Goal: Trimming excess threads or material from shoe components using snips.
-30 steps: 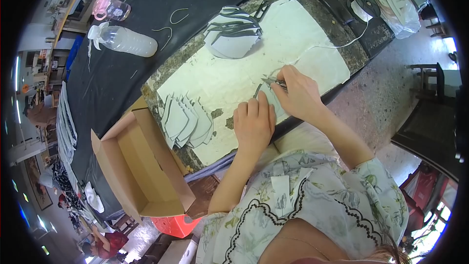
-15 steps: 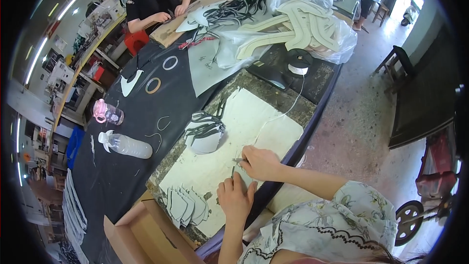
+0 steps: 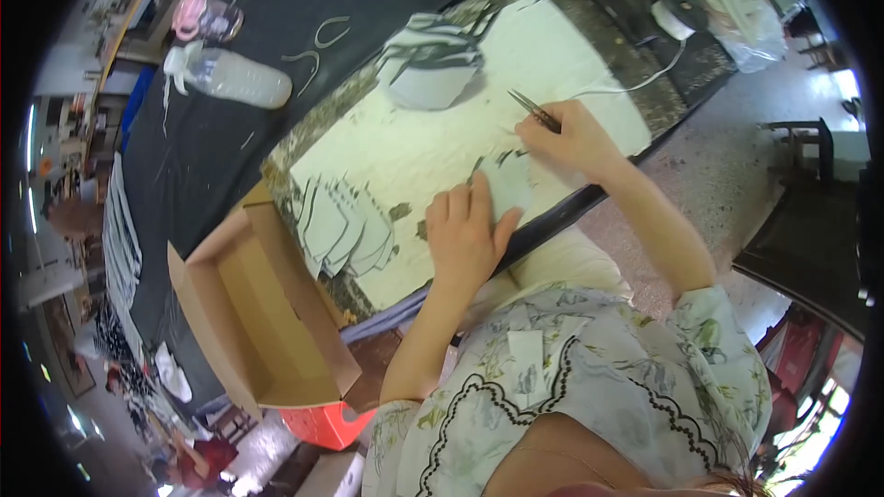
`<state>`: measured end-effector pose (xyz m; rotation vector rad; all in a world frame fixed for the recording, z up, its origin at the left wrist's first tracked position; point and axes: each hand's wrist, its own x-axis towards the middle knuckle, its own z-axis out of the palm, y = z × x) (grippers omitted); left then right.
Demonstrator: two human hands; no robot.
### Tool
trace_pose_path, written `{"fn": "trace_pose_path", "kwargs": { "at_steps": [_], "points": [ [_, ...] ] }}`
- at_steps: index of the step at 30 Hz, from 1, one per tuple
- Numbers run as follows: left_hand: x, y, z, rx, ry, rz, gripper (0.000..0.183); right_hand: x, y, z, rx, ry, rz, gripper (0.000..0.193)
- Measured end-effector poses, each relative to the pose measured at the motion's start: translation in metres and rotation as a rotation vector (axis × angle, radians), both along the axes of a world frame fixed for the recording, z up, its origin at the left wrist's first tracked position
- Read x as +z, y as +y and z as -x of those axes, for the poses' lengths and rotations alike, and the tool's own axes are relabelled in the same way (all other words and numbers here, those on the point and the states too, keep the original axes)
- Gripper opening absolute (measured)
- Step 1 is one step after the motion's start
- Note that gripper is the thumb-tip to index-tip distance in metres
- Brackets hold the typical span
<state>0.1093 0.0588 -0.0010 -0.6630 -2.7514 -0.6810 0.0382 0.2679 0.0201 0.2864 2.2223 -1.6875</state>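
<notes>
My left hand (image 3: 465, 230) lies flat, fingers stretched out, at the near edge of a pale work board (image 3: 442, 147). Its fingertips and thumb press on a small pale grey piece (image 3: 508, 186) with dark bits along its far edge. To the right, my right hand (image 3: 575, 140) is closed round a pointed two-pronged tool (image 3: 531, 109); its metal tips point away to the upper left, apart from the piece. Whether it is tweezers or snips I cannot make out. Overlapping grey pieces with dark edges (image 3: 341, 225) lie left of my left hand.
A pile of grey pieces with black strips (image 3: 431, 69) sits on the board's far side. A spool of white cord (image 3: 677, 18) stands at the far right. An open cardboard box (image 3: 267, 313) is at the near left, a bottle (image 3: 241, 78) and a pink-lidded cup (image 3: 207, 17) beyond it.
My view has tipped downward. My right hand has moved away from my left with the tool. My left hand has gone from fingers near the tool's tips to lying flat on the grey piece.
</notes>
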Motion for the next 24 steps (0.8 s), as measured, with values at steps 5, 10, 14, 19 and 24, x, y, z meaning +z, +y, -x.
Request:
{"fn": "trace_pose_path", "kwargs": {
  "at_steps": [5, 10, 14, 19, 24],
  "points": [
    [-0.008, -0.005, -0.002, 0.011, -0.024, -0.017, 0.061, -0.002, -0.027, 0.019, 0.333, 0.339, -0.227, 0.025],
    [-0.005, -0.008, -0.002, 0.002, -0.06, -0.038, 0.063, 0.0, -0.031, 0.024, 0.447, 0.178, -0.147, 0.019],
    [-0.004, -0.008, -0.001, -0.021, -0.063, -0.045, 0.065, -0.004, -0.018, 0.027, 0.721, 0.549, -0.407, 0.018],
    [-0.002, -0.009, 0.002, -0.028, -0.095, -0.032, 0.065, -0.004, -0.018, 0.033, 0.853, 0.506, -0.6, 0.019],
    [0.004, -0.009, 0.006, -0.038, -0.143, -0.035, 0.066, 0.002, -0.012, 0.034, 0.877, 0.49, -0.632, 0.021]
  ]
}}
